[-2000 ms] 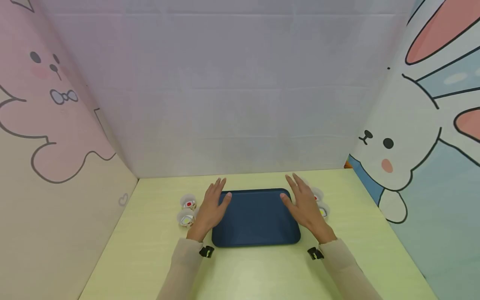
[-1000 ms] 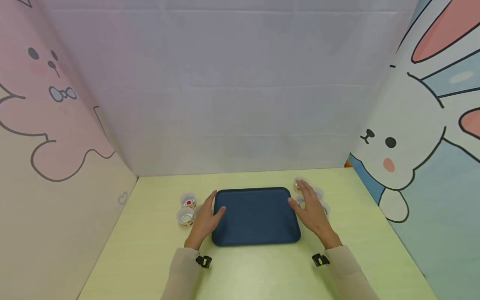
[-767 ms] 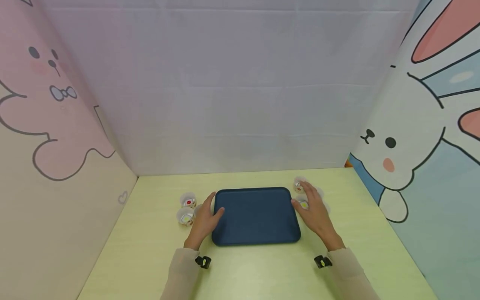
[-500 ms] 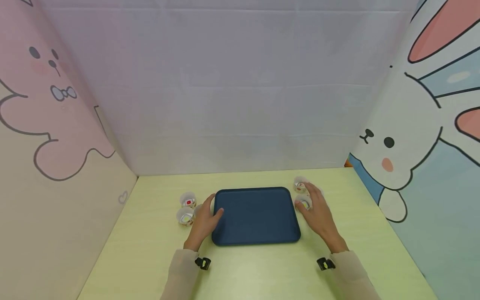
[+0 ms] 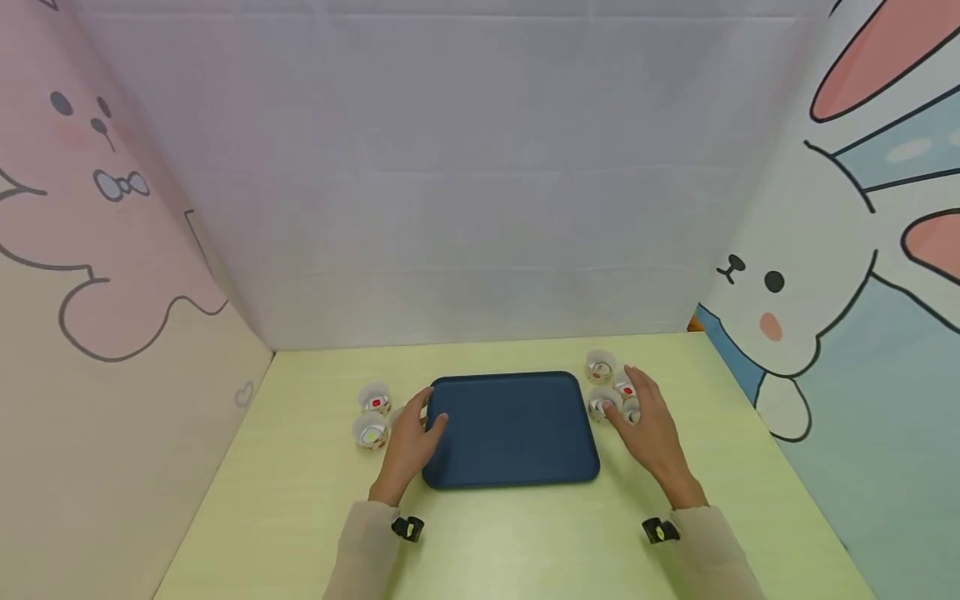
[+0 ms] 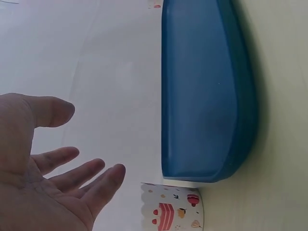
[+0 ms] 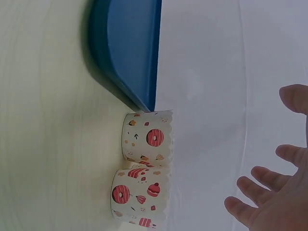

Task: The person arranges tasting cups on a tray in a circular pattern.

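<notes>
A dark blue rectangular tray (image 5: pixel 513 429) lies flat on the table. My left hand (image 5: pixel 405 446) hovers at its left edge with relaxed, spread fingers, holding nothing. Over the right-hand paper baking cups (image 5: pixel 601 367) is my right hand (image 5: pixel 652 433), its thumb and fingers apart and nothing held. In the right wrist view these white cups (image 7: pixel 141 197) have scalloped rims and printed donuts and cakes. Small red or pale pieces show inside several cups. Left of the tray stand more such cups (image 5: pixel 371 432), one partly hidden behind my left hand.
The pale yellow table (image 5: pixel 495 546) ends at a white back wall (image 5: pixel 480 208). Side panels with a pink cartoon animal (image 5: pixel 112 242) and a white rabbit (image 5: pixel 795 275) enclose it left and right.
Both hands have drawn back from above the tray and moved outward. The right hand has shifted right and toward me, uncovering more cups. Tray and cups stay in place.
</notes>
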`<state>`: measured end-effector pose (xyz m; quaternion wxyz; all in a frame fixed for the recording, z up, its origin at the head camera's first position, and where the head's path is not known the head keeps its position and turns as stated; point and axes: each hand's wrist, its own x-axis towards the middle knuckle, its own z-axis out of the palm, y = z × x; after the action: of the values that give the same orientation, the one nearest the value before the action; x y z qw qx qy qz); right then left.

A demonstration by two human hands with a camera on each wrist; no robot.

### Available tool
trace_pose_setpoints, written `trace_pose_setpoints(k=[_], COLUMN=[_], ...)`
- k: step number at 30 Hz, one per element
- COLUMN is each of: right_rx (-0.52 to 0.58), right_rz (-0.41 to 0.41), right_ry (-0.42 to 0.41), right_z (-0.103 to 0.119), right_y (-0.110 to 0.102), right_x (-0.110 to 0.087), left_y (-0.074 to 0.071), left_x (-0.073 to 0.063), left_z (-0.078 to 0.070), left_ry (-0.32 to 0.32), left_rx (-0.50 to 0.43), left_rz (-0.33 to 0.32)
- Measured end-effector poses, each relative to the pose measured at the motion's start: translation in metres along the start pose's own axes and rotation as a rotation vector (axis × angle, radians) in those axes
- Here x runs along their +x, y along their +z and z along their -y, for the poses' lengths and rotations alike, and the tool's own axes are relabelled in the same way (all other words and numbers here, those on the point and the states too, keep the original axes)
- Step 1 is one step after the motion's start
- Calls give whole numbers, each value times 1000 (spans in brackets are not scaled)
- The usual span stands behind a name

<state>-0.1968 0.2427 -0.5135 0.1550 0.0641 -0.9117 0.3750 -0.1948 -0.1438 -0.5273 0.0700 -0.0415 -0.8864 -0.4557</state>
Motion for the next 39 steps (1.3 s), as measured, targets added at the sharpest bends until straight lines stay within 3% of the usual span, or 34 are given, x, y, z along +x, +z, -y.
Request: trace_pose_setpoints(k=[7,16,29,39], right_rx=[-32,-42,-85,-77], right_rz=[-11,-18,-21,0], right_ry=[17,30,85,150], right_z=[-9,-16,-26,-31], right_y=[2,2,4,1], right_x=[-4,-7,-9,-9], left_y=[1,3,-2,-2], left_x=[-4,-3,0,-5], left_z=[3,10,24,23], left_ry=[-34,-44,-66,-51], left_rx=[49,105,79,36], left_rz=[21,0,-17,-39])
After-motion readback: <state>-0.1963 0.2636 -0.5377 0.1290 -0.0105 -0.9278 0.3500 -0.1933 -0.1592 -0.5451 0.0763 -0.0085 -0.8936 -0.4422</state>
